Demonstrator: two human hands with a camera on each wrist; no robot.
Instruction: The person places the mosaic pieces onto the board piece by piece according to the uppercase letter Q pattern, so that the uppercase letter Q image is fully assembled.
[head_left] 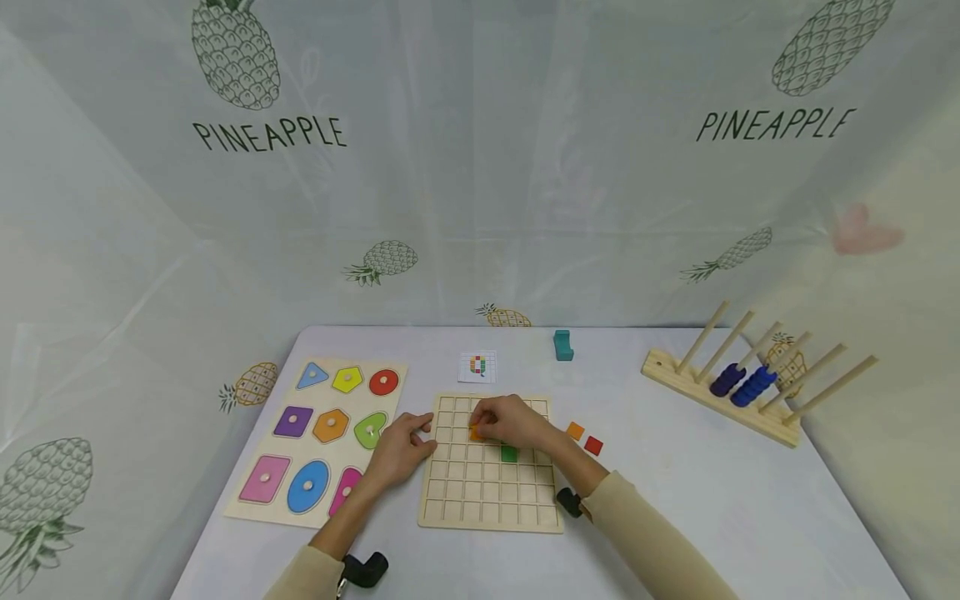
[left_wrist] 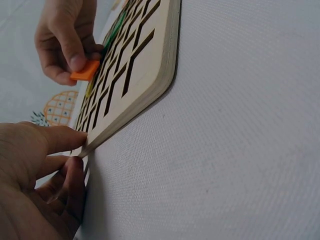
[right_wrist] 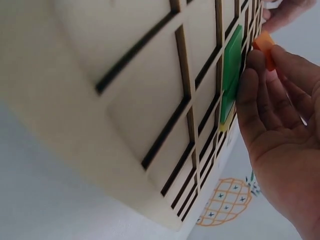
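Observation:
My right hand (head_left: 510,419) pinches an orange square tile (left_wrist: 86,71) between thumb and fingers, over the upper left part of a wooden grid board (head_left: 491,512). Green tiles (right_wrist: 231,70) lie in the board's cells beside this hand, and a bit of yellow tile (right_wrist: 225,124) shows past them. The rest of the upper cells are hidden under the hand. At the board's left edge, my left hand (head_left: 401,450) touches the rim with its thumb and fingertips and holds no tile.
Loose orange (head_left: 575,430) and red (head_left: 594,445) tiles lie right of the board. Behind it are a pattern card (head_left: 465,367) and a teal block (head_left: 563,345). A shape puzzle (head_left: 251,510) stands left; a peg stand with blue rings (head_left: 753,386) stands at the far right.

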